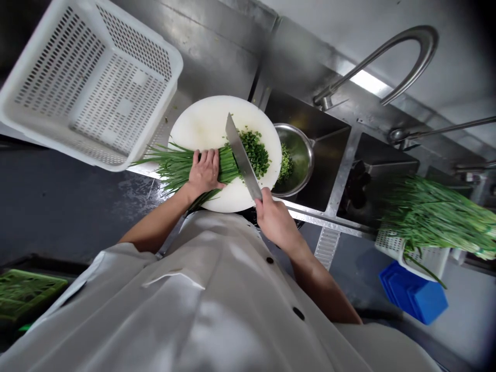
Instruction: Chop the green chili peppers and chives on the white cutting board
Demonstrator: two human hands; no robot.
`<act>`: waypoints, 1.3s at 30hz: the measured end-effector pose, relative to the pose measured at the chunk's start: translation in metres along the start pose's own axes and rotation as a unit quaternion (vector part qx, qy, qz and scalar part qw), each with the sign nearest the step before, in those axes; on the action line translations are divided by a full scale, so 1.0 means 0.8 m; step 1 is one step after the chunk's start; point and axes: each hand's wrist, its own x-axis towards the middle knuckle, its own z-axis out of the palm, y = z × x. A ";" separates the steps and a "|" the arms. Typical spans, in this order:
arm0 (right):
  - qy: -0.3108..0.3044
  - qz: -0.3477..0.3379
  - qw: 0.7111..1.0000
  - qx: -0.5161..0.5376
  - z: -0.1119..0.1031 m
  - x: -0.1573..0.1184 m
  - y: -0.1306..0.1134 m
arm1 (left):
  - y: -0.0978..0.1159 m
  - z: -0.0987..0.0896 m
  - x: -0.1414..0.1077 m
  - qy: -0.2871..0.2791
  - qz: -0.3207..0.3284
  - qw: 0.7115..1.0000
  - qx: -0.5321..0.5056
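A round white cutting board (201,116) lies on the steel counter. Across it stretches a bunch of long green chives (174,164), with leafy ends hanging past the board's left edge. My left hand (205,171) presses down on the bunch, its fingers wrapped over the stalks. My right hand (276,219) is closed round the handle of a cleaver (243,157), whose blade stands at the cut end of the bunch. Chopped chives (256,152) lie in a pile right of the blade. A metal bowl (306,157) beside the board holds more chopped green pieces.
A large white perforated basket (124,106) stands at the upper left. Beyond the bowl are sinks (329,142) with a curved faucet (418,33). At the right, a white basket (428,261) bears more long greens (437,212), above blue bins (414,294).
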 end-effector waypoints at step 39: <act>0.007 -0.033 0.999 0.030 0.054 0.110 -0.038 | -0.007 -0.006 -0.009 0.006 -0.007 1.000 -0.009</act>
